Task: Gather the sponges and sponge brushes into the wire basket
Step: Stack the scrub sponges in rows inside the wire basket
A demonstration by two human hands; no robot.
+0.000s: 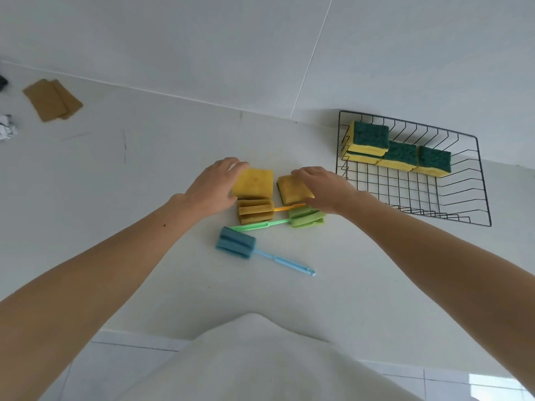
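Two yellow sponges lie side by side on the white counter. My left hand [215, 188] grips the left sponge [254, 183] by its left edge. My right hand [324, 188] rests over the right sponge [291, 190], fingers curled on its far edge. Just in front of them lie three sponge brushes: an orange one [255, 211], a green one [305, 217] and a blue one [236, 243] nearest me. The black wire basket [411, 195] stands at the right against the wall and holds several yellow sponges with green pads [399, 153].
Brown folded cloths [52, 99] lie at the far left of the counter, with crumpled white paper [6, 127] near the left edge. A white wall rises right behind the counter. The counter's front edge runs close to my body.
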